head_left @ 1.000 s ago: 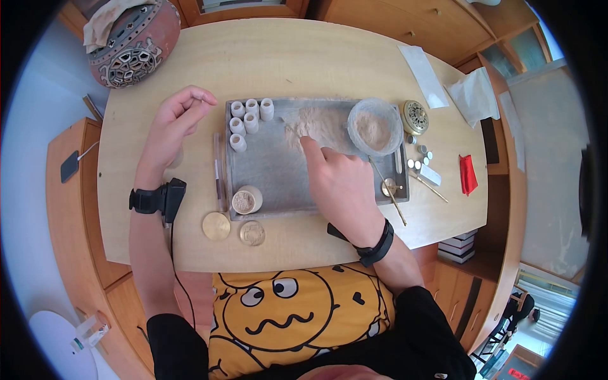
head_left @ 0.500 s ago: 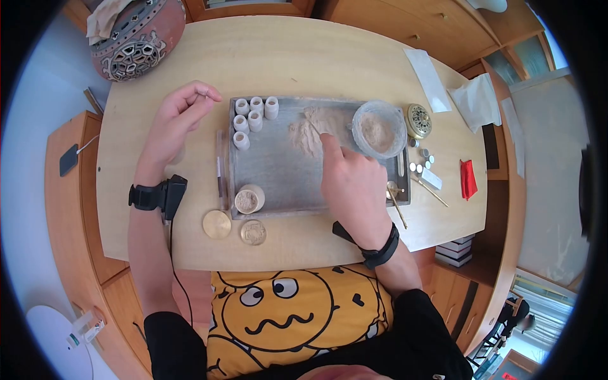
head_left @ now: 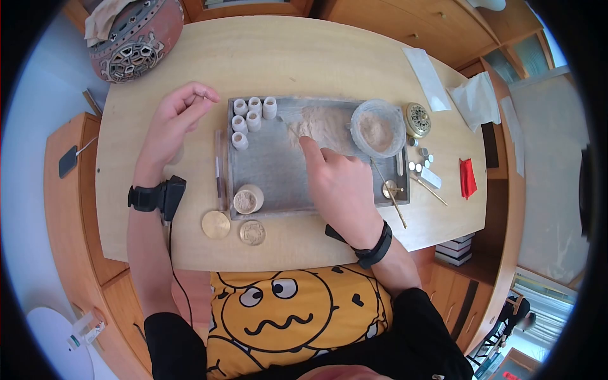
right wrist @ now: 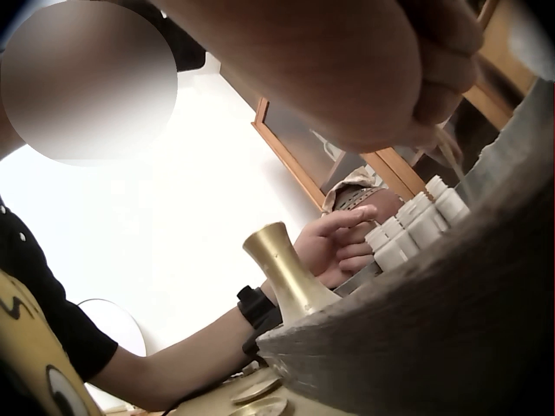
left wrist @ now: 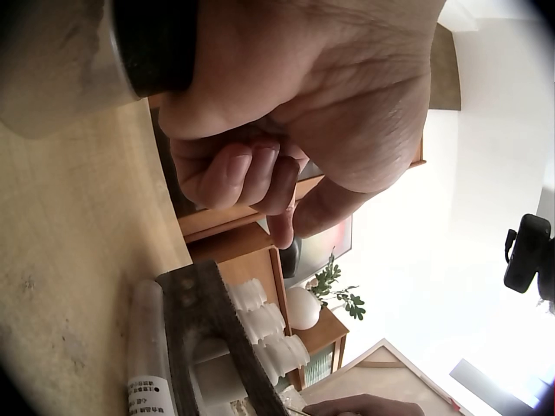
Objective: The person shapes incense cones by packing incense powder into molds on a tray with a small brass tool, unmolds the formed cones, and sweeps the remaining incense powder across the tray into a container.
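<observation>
My right hand (head_left: 342,183) is over the grey tray (head_left: 272,171), pinching a thin spatula (right wrist: 449,149) that is mostly hidden by the fingers. Its tip is at the left edge of a spread patch of pale brown powder (head_left: 323,120). To the left of the tray, my left hand (head_left: 174,123) has loosely curled fingers and holds nothing. Several small white bottles (head_left: 252,120) stand in the tray's far left corner, nearest that hand. A frosted bowl (head_left: 398,140) with more powder stands at the tray's far right.
A powder-filled jar (head_left: 256,197) stands in the tray's near left corner. Two round brass-coloured lids (head_left: 216,225) lie before it. A thin rod (head_left: 398,209) crosses the tray's right edge. Beyond that edge are a pierced brass censer (head_left: 418,120), small caps and a red pouch (head_left: 467,179).
My right hand moved right over the powder, then came back left with the spatula. The left hand keeps its place beside the tray.
</observation>
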Demonstrator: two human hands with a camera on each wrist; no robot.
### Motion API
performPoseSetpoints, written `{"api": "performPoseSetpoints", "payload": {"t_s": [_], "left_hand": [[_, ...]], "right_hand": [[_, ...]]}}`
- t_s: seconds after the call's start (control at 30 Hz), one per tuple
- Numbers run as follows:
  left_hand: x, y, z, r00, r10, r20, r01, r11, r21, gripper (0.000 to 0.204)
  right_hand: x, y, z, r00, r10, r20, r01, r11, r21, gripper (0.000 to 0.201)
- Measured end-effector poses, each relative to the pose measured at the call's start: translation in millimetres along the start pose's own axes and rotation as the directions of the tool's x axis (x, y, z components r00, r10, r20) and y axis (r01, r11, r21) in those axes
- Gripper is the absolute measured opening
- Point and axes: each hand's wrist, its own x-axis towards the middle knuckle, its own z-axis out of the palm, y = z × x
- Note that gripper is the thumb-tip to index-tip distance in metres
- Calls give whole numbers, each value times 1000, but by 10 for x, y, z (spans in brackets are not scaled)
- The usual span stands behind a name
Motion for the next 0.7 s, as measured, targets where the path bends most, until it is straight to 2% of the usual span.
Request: {"api": "performPoseSetpoints", "payload": {"t_s": [0.07,0.13,0.17,0.23,0.33,0.37,0.43,0.53,0.57,0.63,0.7], "left_hand": [[16,5,-4,1000,-12,-11,13,1000,8,12],[7,-25,1,1000,9,-18,-9,1000,0,12],[-3,-32,5,1000,7,-17,-7,1000,-2,12],[10,-3,-3,1000,-1,0,1,1000,0,12],[12,-6,-12,1000,-22,-4,22,1000,-10,12],[10,-6,-2,1000,-25,-2,25,1000,-10,12],[-5,7,18,1000,-4,-23,5,1000,8,12],[1,20,-4,999,-27,-19,27,999,24,12],[17,20,-9,1000,-24,-19,24,999,24,12],[3,-20,2,1000,-8,-22,8,1000,3,12],[-12,-20,11,1000,-14,-21,14,1000,14,12]], "right_hand": [[14,15,-12,999,4,32,-3,1000,-14,30],[-1,42,-23,992,121,44,-116,989,-94,31],[-12,39,-17,991,122,47,-117,989,-94,31],[0,39,-14,999,28,-23,-29,1000,-13,28],[21,17,13,1000,-27,5,27,1000,-16,29],[15,18,9,1000,-24,7,24,1000,-14,29],[12,31,-29,996,73,60,-70,996,-56,31],[5,73,-29,995,84,44,-81,995,-62,32],[13,70,-41,996,84,42,-81,995,-63,32],[-21,37,-47,999,-8,40,7,999,36,29],[-55,26,-17,999,9,50,-11,1000,22,28]]}}
